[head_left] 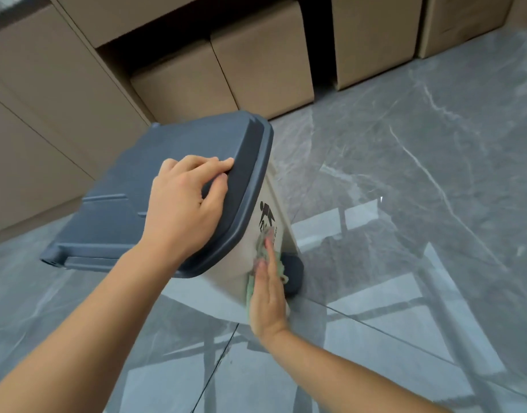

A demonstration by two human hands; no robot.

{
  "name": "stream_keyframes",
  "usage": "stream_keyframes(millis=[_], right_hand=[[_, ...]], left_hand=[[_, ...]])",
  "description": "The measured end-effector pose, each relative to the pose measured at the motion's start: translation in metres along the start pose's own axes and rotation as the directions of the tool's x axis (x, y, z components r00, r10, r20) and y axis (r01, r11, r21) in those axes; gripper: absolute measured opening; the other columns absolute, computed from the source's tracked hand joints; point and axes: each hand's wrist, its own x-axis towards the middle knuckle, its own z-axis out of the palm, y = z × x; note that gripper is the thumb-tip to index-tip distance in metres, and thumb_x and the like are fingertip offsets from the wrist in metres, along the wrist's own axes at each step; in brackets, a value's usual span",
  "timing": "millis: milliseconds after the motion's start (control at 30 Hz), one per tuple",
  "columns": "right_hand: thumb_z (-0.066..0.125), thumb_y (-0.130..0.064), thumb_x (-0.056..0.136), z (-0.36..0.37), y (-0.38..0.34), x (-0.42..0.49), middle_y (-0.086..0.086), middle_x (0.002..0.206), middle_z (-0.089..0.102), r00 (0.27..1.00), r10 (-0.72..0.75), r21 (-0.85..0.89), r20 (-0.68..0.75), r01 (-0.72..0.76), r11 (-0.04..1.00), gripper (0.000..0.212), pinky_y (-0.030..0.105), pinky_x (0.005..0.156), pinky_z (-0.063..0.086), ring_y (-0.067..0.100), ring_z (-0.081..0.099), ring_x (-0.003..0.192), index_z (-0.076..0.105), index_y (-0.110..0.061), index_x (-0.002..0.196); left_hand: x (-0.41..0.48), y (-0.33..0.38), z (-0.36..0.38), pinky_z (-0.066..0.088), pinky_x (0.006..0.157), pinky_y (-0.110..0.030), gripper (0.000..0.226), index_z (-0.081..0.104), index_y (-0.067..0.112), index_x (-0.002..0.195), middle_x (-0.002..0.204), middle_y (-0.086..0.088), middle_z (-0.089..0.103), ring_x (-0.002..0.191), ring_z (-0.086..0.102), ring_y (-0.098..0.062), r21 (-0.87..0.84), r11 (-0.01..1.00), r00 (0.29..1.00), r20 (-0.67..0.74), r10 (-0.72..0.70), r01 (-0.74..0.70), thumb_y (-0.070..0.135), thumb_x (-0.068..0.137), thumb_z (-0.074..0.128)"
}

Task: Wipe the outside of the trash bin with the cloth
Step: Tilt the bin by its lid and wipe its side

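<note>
A trash bin stands on the floor, with a dark grey lid (pixel 155 186) and a pale grey body (pixel 226 272) bearing a black pictogram (pixel 266 216). My left hand (pixel 184 204) grips the lid's front edge, fingers curled over the rim. My right hand (pixel 269 296) lies flat against the bin's front wall, pressing a light green cloth (pixel 251 289) onto it just below the pictogram. Most of the cloth is hidden under my palm. A dark foot pedal (pixel 293 274) sticks out at the bin's base beside my right hand.
Several cardboard boxes (pixel 256 55) stand stacked behind the bin, one (pixel 181 81) close to its back edge. Beige cabinet fronts (pixel 47 114) run along the left. The floor (pixel 405 174) is glossy grey marbled tile with reflections.
</note>
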Motion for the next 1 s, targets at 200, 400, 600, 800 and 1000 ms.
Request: stream_keyframes(millis=[200, 400, 600, 800, 1000], right_hand=[[0.027, -0.032, 0.111, 0.006, -0.028, 0.011, -0.012, 0.168, 0.028, 0.981, 0.195, 0.234, -0.018, -0.186, 0.954, 0.049, 0.027, 0.129, 0.013, 0.005, 0.023, 0.156, 0.027, -0.031, 0.160], [0.028, -0.027, 0.110, 0.010, -0.022, -0.011, -0.008, 0.171, 0.024, 0.981, -0.182, 0.166, 0.062, 0.170, 0.971, 0.052, 0.016, 0.122, 0.026, 0.002, 0.023, 0.156, 0.022, -0.022, 0.162], [0.028, -0.021, 0.111, -0.007, 0.034, 0.003, 0.001, 0.167, 0.034, 0.854, 0.478, 0.022, -0.203, -0.484, 0.875, 0.048, 0.034, 0.126, 0.024, 0.015, 0.031, 0.154, 0.033, -0.020, 0.159], [0.027, -0.022, 0.111, 0.014, -0.027, 0.035, -0.006, 0.171, 0.023, 0.964, -0.261, 0.138, 0.051, 0.252, 0.958, 0.051, 0.039, 0.130, 0.015, 0.010, 0.016, 0.159, 0.026, -0.020, 0.162], [0.027, -0.032, 0.111, -0.026, 0.070, 0.002, -0.003, 0.166, 0.036, 0.881, 0.456, -0.087, -0.124, -0.468, 0.880, 0.048, 0.029, 0.126, 0.022, 0.009, 0.036, 0.149, 0.039, -0.021, 0.156]], left_hand=[[-0.001, 0.002, 0.003, 0.039, 0.094, -0.044, 0.032, 0.067, 0.033, 0.122, 0.118, 0.007, 0.064, 0.102, 0.045, -0.024, 0.002, 1.000, 1.000, -0.009, -0.009, 0.009, 0.029, 0.099, 0.044], [-0.002, 0.002, 0.003, 0.039, 0.091, -0.043, 0.033, 0.067, 0.030, 0.121, 0.113, 0.005, 0.064, 0.100, 0.046, -0.028, 0.029, 1.000, 1.000, -0.008, -0.005, 0.005, 0.028, 0.099, 0.042], [0.000, 0.004, 0.003, 0.039, 0.091, -0.044, 0.034, 0.066, 0.029, 0.121, 0.114, 0.001, 0.062, 0.101, 0.045, -0.031, 0.040, 0.999, 1.000, 0.003, -0.006, 0.006, 0.027, 0.099, 0.041], [0.002, 0.003, 0.006, 0.033, 0.088, -0.035, 0.034, 0.066, 0.029, 0.121, 0.113, -0.002, 0.062, 0.103, 0.047, -0.033, 0.045, 0.999, 1.000, 0.003, 0.001, -0.001, 0.028, 0.098, 0.040], [0.000, 0.004, 0.004, 0.035, 0.092, -0.039, 0.033, 0.066, 0.029, 0.119, 0.112, 0.000, 0.061, 0.102, 0.046, -0.033, 0.048, 0.999, 1.000, -0.008, -0.001, 0.001, 0.027, 0.099, 0.040]])
